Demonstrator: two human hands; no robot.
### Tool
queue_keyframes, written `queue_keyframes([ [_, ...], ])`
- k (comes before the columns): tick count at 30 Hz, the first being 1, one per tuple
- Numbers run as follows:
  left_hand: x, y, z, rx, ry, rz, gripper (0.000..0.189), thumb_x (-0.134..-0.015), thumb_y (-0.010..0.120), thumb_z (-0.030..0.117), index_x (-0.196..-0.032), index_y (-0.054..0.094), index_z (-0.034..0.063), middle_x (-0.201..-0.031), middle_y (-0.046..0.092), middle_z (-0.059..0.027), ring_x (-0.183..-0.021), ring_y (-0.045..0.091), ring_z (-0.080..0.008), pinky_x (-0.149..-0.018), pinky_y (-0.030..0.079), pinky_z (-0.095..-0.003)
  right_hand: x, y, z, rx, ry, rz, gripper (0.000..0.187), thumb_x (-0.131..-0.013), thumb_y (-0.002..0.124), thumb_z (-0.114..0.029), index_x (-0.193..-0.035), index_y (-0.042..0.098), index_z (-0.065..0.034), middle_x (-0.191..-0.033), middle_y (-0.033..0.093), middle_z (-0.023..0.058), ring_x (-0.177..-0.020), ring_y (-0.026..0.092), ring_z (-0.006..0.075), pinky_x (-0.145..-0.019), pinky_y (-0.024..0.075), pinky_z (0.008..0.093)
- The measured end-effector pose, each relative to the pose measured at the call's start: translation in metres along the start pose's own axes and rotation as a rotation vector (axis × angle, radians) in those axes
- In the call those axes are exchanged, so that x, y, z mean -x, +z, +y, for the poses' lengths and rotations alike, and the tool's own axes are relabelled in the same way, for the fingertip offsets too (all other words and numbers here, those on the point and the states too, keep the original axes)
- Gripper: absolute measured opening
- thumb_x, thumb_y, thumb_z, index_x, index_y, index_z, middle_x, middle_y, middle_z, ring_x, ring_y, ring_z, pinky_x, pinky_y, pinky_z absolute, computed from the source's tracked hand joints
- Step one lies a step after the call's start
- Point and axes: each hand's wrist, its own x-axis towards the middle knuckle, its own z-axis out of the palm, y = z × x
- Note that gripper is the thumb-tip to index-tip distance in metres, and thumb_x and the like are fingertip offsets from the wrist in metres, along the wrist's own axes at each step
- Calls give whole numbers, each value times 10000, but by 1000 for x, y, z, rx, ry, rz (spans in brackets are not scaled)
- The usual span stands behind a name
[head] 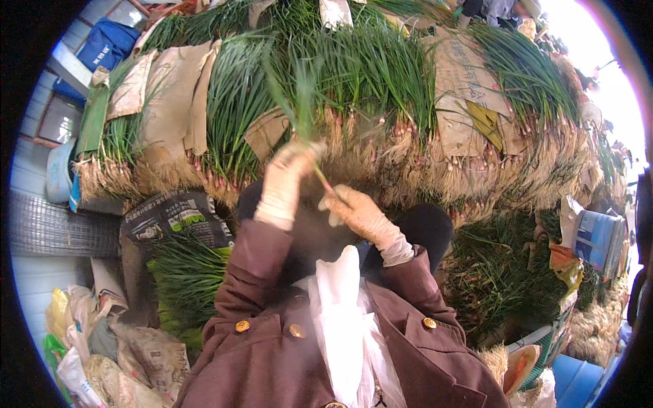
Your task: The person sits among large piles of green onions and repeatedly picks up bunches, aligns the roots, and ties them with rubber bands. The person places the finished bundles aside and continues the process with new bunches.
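Observation:
My left hand [288,176], in a pale glove, grips a green allium plant [306,112] by its leaves; the leaves are blurred and point up and away. My right hand [359,211], in a soiled pale glove, is closed around the reddish lower stem of the same plant, nearer my body. Its root end is hidden by the fingers. Just beyond both hands lies a long heap of similar green plants [352,66], leaves away from me and pale roots [438,176] towards me.
Brown paper pieces [171,97] lie on the heap. A dark printed bag [176,219] and more greens [189,270] are at left, above crumpled sacks [137,352]. Loose leaves [495,275], a blue-and-white bucket [598,239] and a blue container [576,382] stand right. A person [497,10] is far off.

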Motion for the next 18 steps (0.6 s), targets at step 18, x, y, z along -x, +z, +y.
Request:
queue_keyframes([
  [18,170,-285,145,-228,355,929,175,-941,640,187,-1070,682,75,-979,738,-85,-834,687,-109,-666,482,-206,-7,3,92,579,335,-110,369,-929,574,-347,-1045,664,-9,-972,689,196,-904,663,341,-802,495,381],
])
